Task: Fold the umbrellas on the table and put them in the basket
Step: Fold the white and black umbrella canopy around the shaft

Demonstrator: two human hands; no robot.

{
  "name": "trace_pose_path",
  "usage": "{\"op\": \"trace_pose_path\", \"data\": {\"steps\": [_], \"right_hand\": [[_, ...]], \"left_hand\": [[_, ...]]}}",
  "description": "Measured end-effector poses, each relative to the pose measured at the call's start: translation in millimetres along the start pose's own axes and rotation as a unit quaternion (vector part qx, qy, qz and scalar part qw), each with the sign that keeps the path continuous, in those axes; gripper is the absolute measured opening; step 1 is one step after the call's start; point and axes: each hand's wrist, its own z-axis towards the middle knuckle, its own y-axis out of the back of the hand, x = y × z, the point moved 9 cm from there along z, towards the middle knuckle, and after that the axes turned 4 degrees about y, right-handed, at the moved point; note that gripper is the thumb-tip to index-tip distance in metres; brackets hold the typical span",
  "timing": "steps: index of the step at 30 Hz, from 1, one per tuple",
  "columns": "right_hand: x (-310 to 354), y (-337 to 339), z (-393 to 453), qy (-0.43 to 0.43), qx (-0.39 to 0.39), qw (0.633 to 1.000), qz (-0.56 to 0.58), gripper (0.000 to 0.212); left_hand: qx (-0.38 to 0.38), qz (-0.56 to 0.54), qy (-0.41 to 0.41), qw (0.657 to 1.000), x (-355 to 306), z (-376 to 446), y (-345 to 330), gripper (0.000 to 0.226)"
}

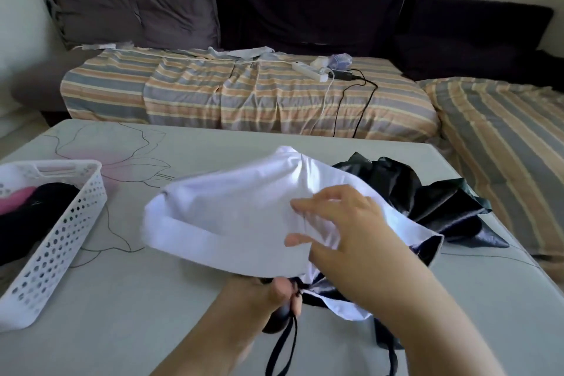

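Gripping the black handle (276,319) near the table's (183,143) near edge, our left hand (259,293) is steadying the white umbrella (232,214) while our right hand (338,223) is pinching its slippery canopy, risking uneven pleats too bulky for the left-edge basket (58,238).

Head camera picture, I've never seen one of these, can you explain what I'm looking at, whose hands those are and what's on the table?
There is no machine here. The single picture comes from a camera worn on a person's head, looking forward and down, so the two bare arms reaching in from the bottom are the wearer's own. The left hand grips the dark handle of a white umbrella, whose wrist strap hangs down. The right hand gathers the umbrella's white cloth with its fingers. Behind it, a black umbrella lies crumpled on the pale table. At the left stands a white perforated basket already holding dark and pink items. Beyond the table is a sofa with a striped cover.
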Motion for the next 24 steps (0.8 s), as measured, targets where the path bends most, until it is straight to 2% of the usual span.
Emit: {"op": "trace_pose_path", "data": {"steps": [2,3,5,7,10,11,12,14,16,18,21,23,24], "right_hand": [[-6.3,-17.7,-1.0,-0.043,0.043,0.997,-0.057,0.061],[-7.9,-22.3,1.2,-0.048,0.037,0.996,-0.065,0.065],[-8.7,-29.5,4.9,-0.060,0.030,0.997,-0.040,0.069],[-14.4,-34.5,7.2,-0.088,0.046,0.995,0.033,0.072],[-16.9,-37.1,1.5,-0.086,0.075,0.988,0.102,0.055],[-18.8,-32.5,2.1,-0.075,0.062,0.989,0.112,0.049],[-22.1,-21.2,4.0,-0.065,0.016,0.991,0.119,0.043],[-29.9,13.8,8.8,-0.027,-0.130,0.989,0.062,0.036],[-27.8,38.3,10.9,0.004,-0.217,0.976,0.008,0.041],[-28.0,39.1,17.6,0.024,-0.204,0.978,-0.017,0.041],[-35.5,19.4,27.6,0.012,-0.122,0.992,-0.039,0.023],[-45.7,8.8,29.1,-0.019,-0.093,0.995,0.007,0.011],[-51.3,6.8,28.9,-0.031,-0.101,0.994,0.034,0.014]], "left_hand": [[0.033,0.033,-0.026,0.999,-4.1,-0.1,-7.3,0.044],[0.021,0.048,-0.027,0.998,-8.0,-1.4,-7.4,0.039],[0.013,0.054,-0.024,0.998,-17.5,-5.2,-9.0,0.020],[-0.004,0.085,-0.012,0.996,-20.0,-5.9,-7.9,0.023],[-0.089,0.113,0.055,0.988,-6.0,-7.9,9.5,0.038],[-0.110,0.116,0.077,0.984,-2.7,-10.0,14.6,0.040],[-0.115,0.126,0.094,0.981,-0.3,-11.4,16.6,0.043],[-0.100,0.170,0.113,0.974,5.2,-12.2,17.2,0.050],[-0.073,0.214,0.128,0.966,10.3,-12.9,14.9,0.050],[-0.050,0.236,0.140,0.960,15.8,-13.9,11.8,0.046],[-0.010,0.252,0.152,0.956,24.7,-15.6,2.2,0.040],[0.011,0.257,0.157,0.954,29.8,-16.1,-4.9,0.036],[0.021,0.242,0.162,0.956,33.5,-15.8,-7.6,0.033]]}}
